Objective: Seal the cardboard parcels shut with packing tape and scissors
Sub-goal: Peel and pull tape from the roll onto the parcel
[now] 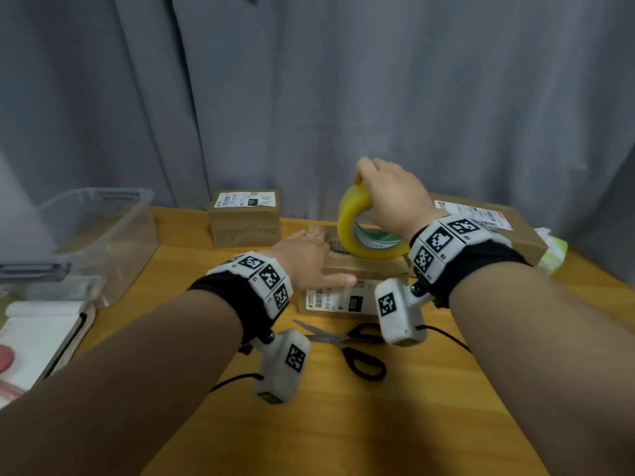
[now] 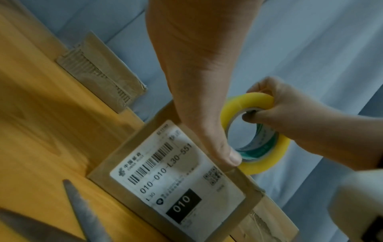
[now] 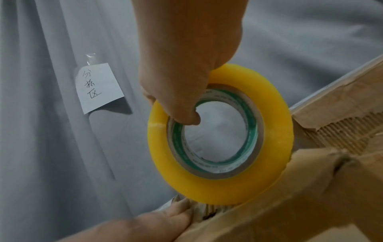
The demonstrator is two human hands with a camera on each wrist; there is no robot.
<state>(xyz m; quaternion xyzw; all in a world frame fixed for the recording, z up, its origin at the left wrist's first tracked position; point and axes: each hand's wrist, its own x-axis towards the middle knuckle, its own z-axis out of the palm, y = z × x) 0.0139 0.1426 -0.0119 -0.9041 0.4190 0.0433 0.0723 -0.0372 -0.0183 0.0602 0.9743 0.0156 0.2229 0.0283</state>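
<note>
A small cardboard parcel with a white "010" label lies mid-table. My left hand presses flat on its top with straight fingers, the thumb along the top edge of the labelled near face. My right hand grips a yellow packing tape roll at its top, thumb inside the core. The roll stands upright on the parcel's top, just right of the left fingertips. Black-handled scissors lie open on the table in front of the parcel, untouched.
Another parcel sits at the back and a larger one at the right. A clear plastic bin and a notebook occupy the left. A grey curtain with a paper note hangs behind the wooden table.
</note>
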